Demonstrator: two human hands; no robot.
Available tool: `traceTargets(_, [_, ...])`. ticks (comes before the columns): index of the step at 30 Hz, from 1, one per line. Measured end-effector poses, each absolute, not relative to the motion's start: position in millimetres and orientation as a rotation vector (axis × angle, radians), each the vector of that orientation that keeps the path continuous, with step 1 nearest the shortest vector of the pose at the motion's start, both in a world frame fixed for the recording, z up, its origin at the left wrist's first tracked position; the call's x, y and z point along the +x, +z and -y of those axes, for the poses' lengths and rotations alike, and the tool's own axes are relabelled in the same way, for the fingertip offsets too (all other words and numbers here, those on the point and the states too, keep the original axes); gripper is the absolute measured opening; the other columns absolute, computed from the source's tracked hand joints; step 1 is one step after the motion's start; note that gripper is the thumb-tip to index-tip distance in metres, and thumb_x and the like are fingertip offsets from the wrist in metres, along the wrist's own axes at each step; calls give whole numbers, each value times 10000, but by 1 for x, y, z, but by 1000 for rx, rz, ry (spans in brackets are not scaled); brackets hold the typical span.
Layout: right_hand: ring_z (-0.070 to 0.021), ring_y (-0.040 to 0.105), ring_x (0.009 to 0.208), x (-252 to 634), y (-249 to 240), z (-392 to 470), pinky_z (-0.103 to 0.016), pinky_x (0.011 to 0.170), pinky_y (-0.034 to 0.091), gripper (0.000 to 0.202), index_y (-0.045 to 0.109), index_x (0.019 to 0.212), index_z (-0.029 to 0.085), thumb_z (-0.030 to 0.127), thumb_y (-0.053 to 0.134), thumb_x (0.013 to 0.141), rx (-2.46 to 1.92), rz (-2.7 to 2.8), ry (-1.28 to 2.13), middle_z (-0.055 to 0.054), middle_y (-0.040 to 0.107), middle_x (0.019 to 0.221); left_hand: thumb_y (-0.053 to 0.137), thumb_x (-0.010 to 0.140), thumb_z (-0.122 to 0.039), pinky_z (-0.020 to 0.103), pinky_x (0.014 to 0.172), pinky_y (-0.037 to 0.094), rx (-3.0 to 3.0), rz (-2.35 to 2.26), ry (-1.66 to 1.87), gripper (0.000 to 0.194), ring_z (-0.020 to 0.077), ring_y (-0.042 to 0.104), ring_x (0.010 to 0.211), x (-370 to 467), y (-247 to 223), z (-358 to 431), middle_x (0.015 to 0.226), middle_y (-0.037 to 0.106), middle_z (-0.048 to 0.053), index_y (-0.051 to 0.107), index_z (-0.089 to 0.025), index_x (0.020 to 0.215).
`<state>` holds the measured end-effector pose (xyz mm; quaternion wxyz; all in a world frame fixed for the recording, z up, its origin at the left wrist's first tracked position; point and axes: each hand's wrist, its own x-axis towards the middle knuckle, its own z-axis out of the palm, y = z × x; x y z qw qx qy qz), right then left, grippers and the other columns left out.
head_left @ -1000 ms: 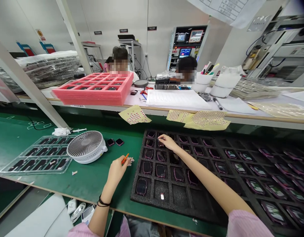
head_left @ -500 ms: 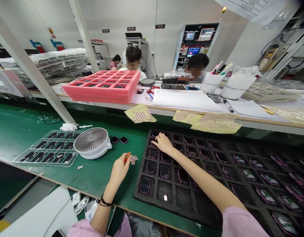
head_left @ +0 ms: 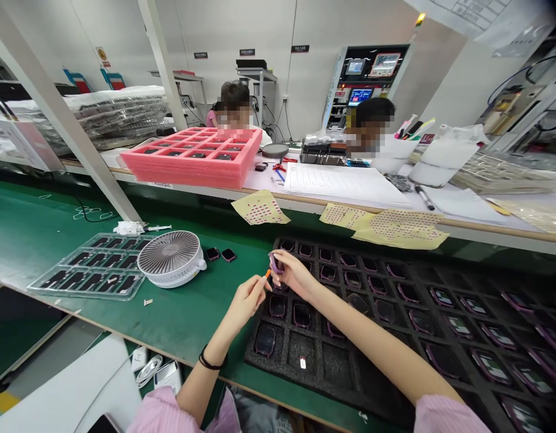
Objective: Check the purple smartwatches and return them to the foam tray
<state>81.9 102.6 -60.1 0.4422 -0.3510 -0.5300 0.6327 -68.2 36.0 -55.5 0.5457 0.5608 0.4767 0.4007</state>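
Observation:
My right hand is closed on a purple-framed smartwatch, held up on edge over the left side of a black foam tray. Close beside it, my left hand pinches a thin orange tool, whose tip is at or near the watch; I cannot tell if they touch. Rows of similar watches, such as one near the front corner, lie in the tray's pockets. A small white and red label piece rests in a front pocket without a watch.
Left of my hands stand a white round fan and a clear blister tray of black parts. Two watches, one being this dark one, lie beside the fan. A raised shelf carries pink foam trays and papers. Co-workers sit beyond.
My right hand has lifted a watch from the tray's back left and brought it nearer. My left hand has moved right and up to it with the orange tool.

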Motion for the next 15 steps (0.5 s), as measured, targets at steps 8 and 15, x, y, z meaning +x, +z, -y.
traceTargets(8, [-28, 284, 290, 73, -45, -81, -154, 284, 190, 335, 439, 720, 214, 455, 670, 748, -688, 1025, 1835, 107, 431, 465, 498, 803, -595, 155, 337, 162, 1231, -1061, 980, 426, 29, 204, 346, -56, -46, -33, 462, 297, -107, 503, -179, 714])
traceTargets(15, [-11, 313, 280, 73, -43, -80, -134, 264, 207, 348, 458, 711, 200, 411, 735, 693, -647, 878, 1863, 97, 506, 502, 506, 791, -622, 167, 360, 164, 1269, -1076, 998, 465, 38, 207, 375, -57, -50, -33, 445, 285, -102, 530, -166, 700])
